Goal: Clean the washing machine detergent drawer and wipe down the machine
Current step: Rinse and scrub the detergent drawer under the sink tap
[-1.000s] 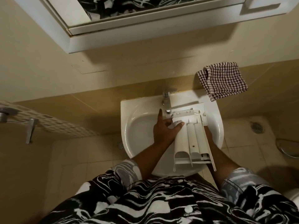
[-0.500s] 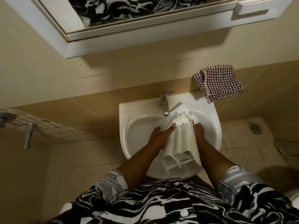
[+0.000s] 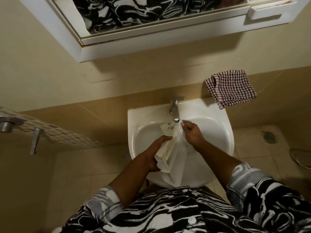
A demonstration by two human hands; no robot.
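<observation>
On my feed the left hand's (image 3: 157, 154) fingers (image 3: 154, 167) are curled round the left edge of the detergent drawer (image 3: 175, 161), with the thumb laid along its upper face, so that side is firmly gripped. The right hand's (image 3: 191, 134) fingers (image 3: 184, 123) are bent and bunched together over the drawer's far end, just under the spout of the tap (image 3: 175, 110); they look closed on the plastic, though blur keeps me from seeing exactly how the tips sit. The drawer itself is white and smeared by motion (I can make out little beyond its long ribbed shape), held lengthwise between the two hands inside the bowl of the sink (image 3: 220, 121), its near end reaching toward the front rim. I cannot tell whether it touches the basin. Both forearms come in from the bottom of the view, out of grey cuffs on a black-and-white patterned shirt (image 3: 168, 214). Beyond the sink, a checked cloth (image 3: 232, 88) lies on the ledge at its back right corner, one corner hanging over the basin's edge. A white mirrored cabinet (image 3: 151, 41) hangs on the wall above, a floor drain (image 3: 269, 137) sits in the tiles to the right, and a metal door handle (image 3: 35, 140) shows at far left.
</observation>
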